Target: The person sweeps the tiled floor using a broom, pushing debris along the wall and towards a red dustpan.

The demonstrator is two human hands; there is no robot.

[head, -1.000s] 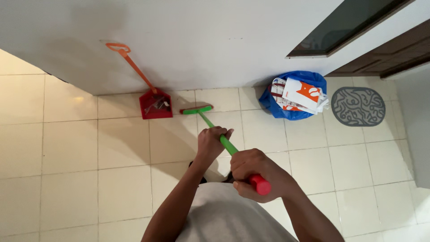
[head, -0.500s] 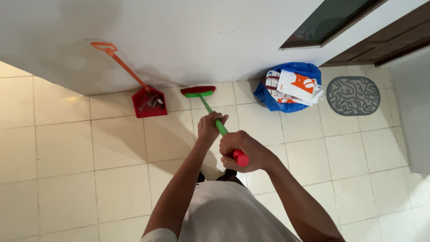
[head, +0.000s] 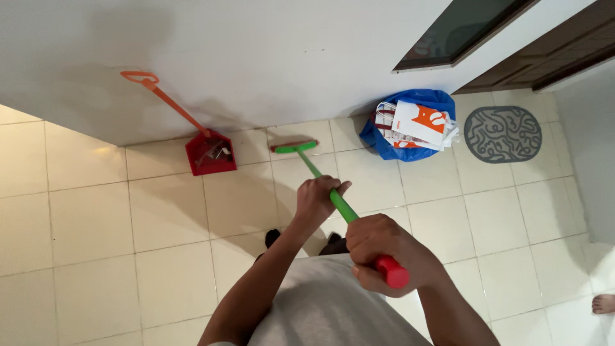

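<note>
Gripping the green broom (head: 323,182), the left hand (head: 318,200) and right hand (head: 384,251) hide much of its handle, the dustpan's (head: 209,154) contents unclear.

Top: a plain light grey T-shirt, soft cloth with no print or pattern showing.
Sleeves: short, ending high on the upper arm; both forearms bare.
Left hand (head: 318,198): bare, no glove, no ring or band in sight.
Right hand (head: 383,251): bare as well, wrist free of watch or strap.
Below the T-shirt hem: a strip of dark cloth, and two dark toe tips peeking out on the floor tiles.
</note>
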